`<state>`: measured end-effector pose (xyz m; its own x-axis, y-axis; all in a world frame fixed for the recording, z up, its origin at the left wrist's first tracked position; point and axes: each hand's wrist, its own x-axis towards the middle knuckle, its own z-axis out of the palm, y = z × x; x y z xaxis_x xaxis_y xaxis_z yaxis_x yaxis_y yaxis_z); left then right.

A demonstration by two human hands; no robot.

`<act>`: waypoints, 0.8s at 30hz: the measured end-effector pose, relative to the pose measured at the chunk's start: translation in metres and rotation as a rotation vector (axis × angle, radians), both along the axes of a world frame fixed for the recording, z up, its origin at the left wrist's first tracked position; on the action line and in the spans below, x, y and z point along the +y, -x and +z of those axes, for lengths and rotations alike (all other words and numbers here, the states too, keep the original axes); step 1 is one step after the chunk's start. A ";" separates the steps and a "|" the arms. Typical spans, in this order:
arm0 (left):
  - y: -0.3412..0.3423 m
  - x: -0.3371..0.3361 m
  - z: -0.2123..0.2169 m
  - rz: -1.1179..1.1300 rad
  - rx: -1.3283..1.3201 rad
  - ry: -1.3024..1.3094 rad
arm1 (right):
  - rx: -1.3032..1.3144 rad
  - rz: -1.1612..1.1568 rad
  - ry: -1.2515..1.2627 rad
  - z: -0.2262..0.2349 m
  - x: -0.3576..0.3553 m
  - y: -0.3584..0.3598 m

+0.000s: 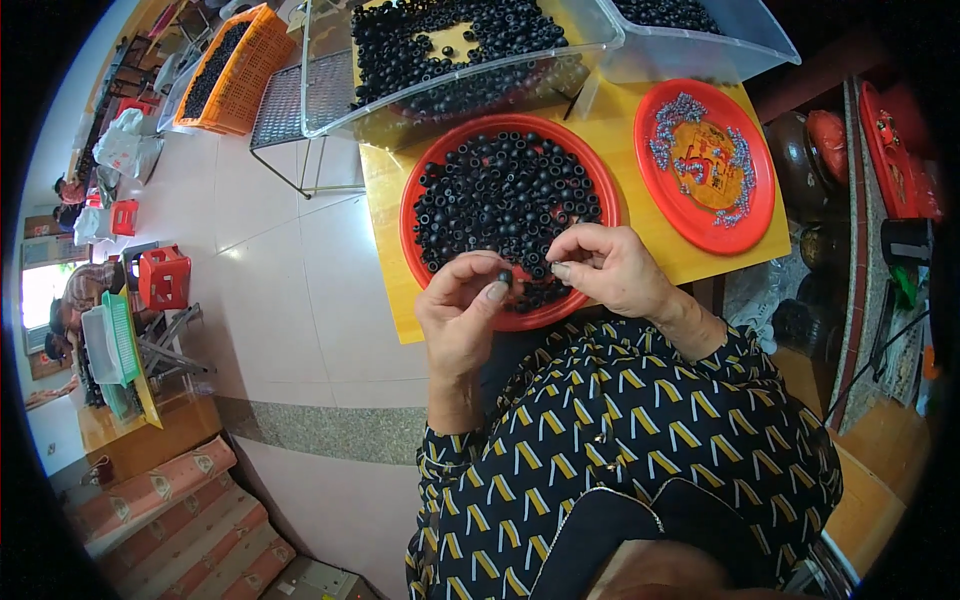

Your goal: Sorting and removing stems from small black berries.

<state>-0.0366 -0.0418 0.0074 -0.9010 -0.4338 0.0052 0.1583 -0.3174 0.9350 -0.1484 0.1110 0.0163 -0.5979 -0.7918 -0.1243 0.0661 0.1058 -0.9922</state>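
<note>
My left hand (455,315) pinches a small round black cap (505,276) between thumb and fingertips, over the near edge of a red plastic plate (410,222). Heaped in that plate are many small black caps (500,190), several showing round hollow openings. Just to the right, my right hand (630,275) has thumb and forefinger closed together; the tiny thing at their tips is too small to make out. The two hands are slightly apart. A second red plate (725,243), on the right, carries scattered small grey-blue pieces (683,112).
Both plates rest on a yellow table (385,290). Beyond them are a clear bin (320,75) of black caps and another clear bin (720,60). An orange crate (250,85) stands far left. At left, another person (95,290) sits near a red stool (165,275).
</note>
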 end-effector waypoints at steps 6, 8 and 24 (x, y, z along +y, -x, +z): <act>-0.005 0.009 -0.008 -0.123 0.230 -0.622 | 0.100 0.021 0.161 0.012 -0.009 -0.007; -0.006 0.009 -0.010 -0.119 0.209 -0.661 | 0.084 0.011 0.202 0.013 -0.013 -0.012; -0.013 0.019 -0.012 -0.114 0.114 -0.792 | 0.142 -0.009 0.193 0.016 -0.015 -0.024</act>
<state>-0.0239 -0.0230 -0.0049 -0.9523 -0.2528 -0.1710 0.1658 -0.8990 0.4054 -0.1240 0.0956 0.0325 -0.6058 -0.7873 0.1147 -0.0754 -0.0867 -0.9934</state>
